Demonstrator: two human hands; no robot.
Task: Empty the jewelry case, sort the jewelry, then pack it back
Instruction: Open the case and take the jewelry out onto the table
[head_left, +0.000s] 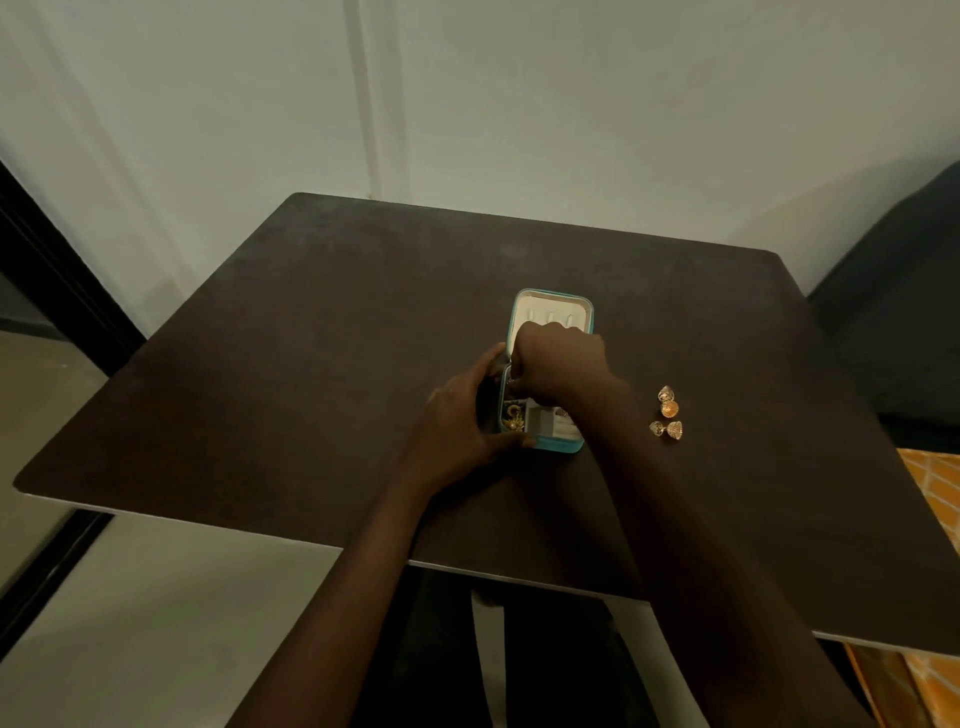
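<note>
Head view looks down on a dark, matte, round-cornered surface (311, 364) where a small teal jewelry case (550, 312) with a cream lining lies open near the middle, its lid at 12 o'clock. The left hand (462, 415) clasps the case's left side, thumb along its near edge, while the right hand (561, 364) reaches in with fingers curled over a small piece too hidden to name. Gold jewelry (511, 415) fills the left compartment, and four gold dome-shaped earrings (667, 413) lie at 3 o'clock of the case, well apart.
</note>
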